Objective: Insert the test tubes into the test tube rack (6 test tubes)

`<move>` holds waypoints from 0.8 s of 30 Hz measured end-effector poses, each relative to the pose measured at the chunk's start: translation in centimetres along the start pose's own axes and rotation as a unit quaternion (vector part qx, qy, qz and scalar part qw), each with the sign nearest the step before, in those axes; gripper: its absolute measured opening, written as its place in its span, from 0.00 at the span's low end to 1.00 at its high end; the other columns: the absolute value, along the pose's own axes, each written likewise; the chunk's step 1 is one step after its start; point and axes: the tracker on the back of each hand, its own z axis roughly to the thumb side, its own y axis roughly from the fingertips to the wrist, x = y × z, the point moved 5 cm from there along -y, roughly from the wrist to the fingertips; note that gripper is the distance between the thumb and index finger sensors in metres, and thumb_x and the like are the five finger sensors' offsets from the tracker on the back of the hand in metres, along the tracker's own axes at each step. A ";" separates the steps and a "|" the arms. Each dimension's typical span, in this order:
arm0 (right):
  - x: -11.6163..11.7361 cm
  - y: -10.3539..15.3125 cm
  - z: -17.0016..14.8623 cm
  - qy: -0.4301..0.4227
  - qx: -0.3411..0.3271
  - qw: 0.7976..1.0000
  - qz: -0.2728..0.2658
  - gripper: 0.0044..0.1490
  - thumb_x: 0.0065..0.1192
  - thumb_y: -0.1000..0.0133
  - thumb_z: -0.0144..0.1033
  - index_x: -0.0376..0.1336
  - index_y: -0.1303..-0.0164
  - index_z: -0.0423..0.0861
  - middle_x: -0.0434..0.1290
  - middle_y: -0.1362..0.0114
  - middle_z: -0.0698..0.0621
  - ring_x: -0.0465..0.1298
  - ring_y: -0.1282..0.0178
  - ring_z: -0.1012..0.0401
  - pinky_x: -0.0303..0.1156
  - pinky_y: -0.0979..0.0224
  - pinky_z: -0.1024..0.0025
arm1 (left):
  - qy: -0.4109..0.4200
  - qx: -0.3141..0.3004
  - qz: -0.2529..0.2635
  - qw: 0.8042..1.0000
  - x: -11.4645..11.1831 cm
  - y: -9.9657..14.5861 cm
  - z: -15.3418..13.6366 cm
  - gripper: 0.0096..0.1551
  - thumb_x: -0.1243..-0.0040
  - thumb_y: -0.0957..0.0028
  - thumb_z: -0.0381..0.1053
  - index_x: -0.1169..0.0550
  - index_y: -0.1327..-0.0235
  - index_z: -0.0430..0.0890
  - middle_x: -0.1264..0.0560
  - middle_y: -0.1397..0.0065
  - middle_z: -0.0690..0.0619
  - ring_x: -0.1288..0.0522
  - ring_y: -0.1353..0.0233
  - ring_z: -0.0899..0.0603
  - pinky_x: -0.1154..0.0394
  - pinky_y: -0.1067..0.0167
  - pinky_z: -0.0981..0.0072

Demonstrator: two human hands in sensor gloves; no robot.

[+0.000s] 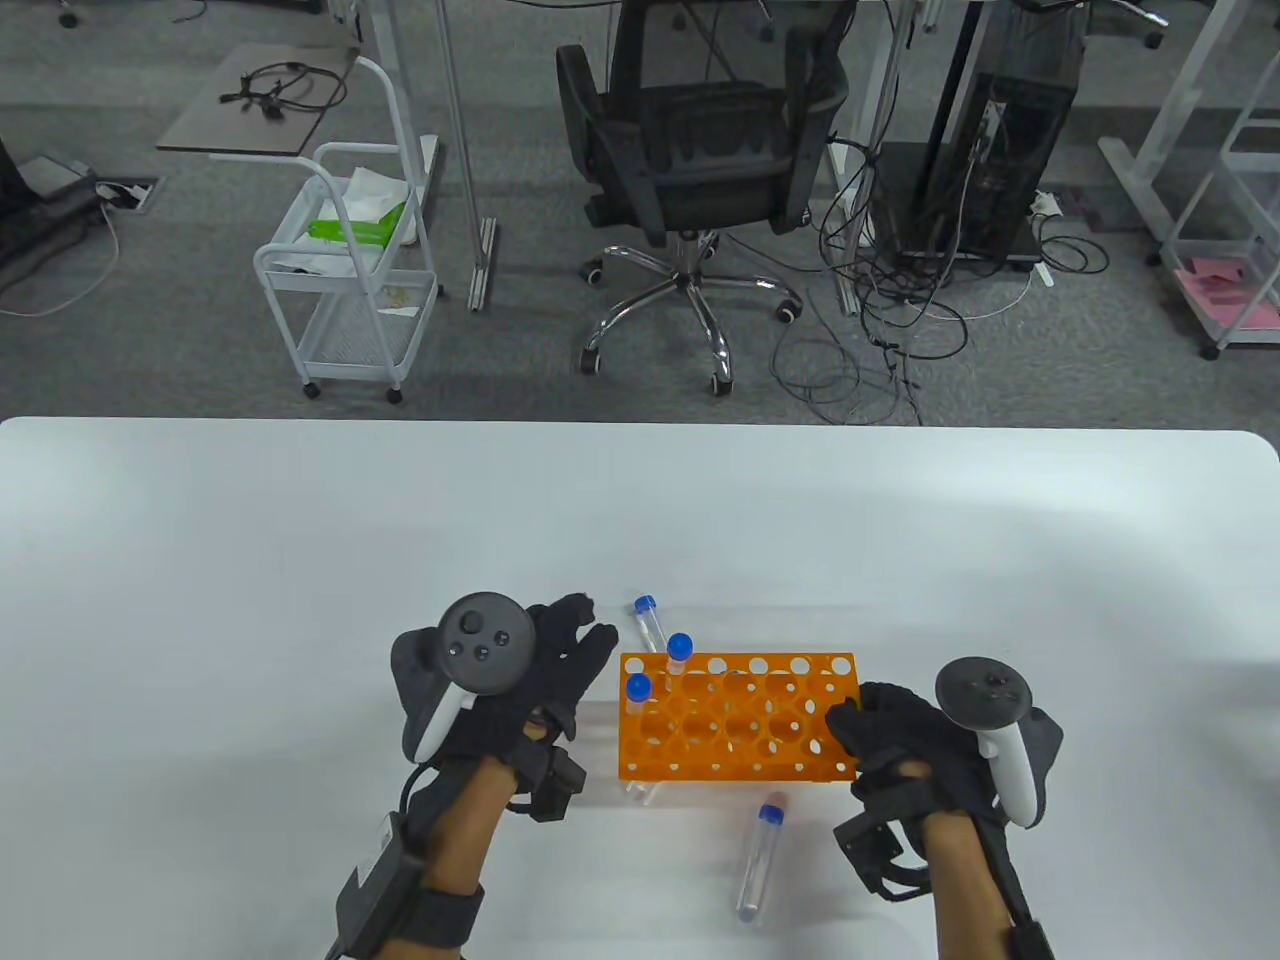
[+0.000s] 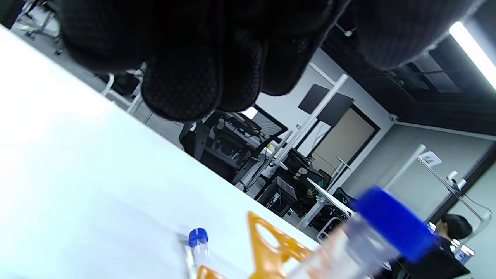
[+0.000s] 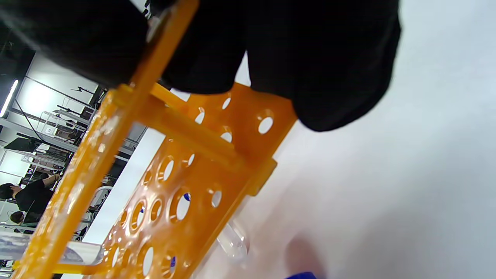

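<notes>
An orange test tube rack stands on the white table. Two blue-capped tubes stand in its left end, one at the back and one nearer. My left hand hovers just left of the rack with fingers spread, holding nothing. In the left wrist view its fingers hang above the table, with a standing tube's cap close by. My right hand grips the rack's right end. In the right wrist view its fingers clasp the rack.
One loose tube lies just behind the rack's left corner, also in the left wrist view. Another tube lies in front of the rack, between my forearms. An office chair and a white cart stand beyond the table's far edge.
</notes>
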 end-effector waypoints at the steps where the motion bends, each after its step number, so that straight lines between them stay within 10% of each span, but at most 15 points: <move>1: -0.1 0.0 -0.1 0.000 0.001 1.000 -0.001 0.36 0.70 0.51 0.57 0.63 0.40 0.48 0.78 0.53 0.60 0.81 0.43 0.50 0.85 0.51 0.61 | 0.010 0.007 -0.007 1.000 -0.1 -0.3 -0.6 0.36 0.43 0.55 0.68 0.19 0.41 0.48 0.17 0.41 0.43 0.15 0.49 0.42 0.20 0.55 0.51; 13: -1.8 -0.1 -0.9 -0.023 0.008 0.999 -0.023 0.36 0.71 0.52 0.57 0.64 0.41 0.47 0.78 0.53 0.60 0.82 0.44 0.49 0.85 0.51 0.60 | 0.057 0.113 -0.054 0.990 -3.9 -5.6 -7.1 0.34 0.40 0.54 0.64 0.23 0.35 0.50 0.20 0.35 0.43 0.17 0.43 0.41 0.20 0.52 0.50; 24: -3.3 0.1 -1.6 -0.034 0.015 0.998 -0.046 0.36 0.72 0.52 0.56 0.64 0.41 0.47 0.78 0.53 0.59 0.82 0.44 0.49 0.85 0.52 0.60 | -0.007 0.151 -0.107 0.983 -9.3 -12.3 -5.2 0.32 0.35 0.54 0.61 0.24 0.34 0.57 0.23 0.33 0.44 0.19 0.41 0.41 0.22 0.49 0.49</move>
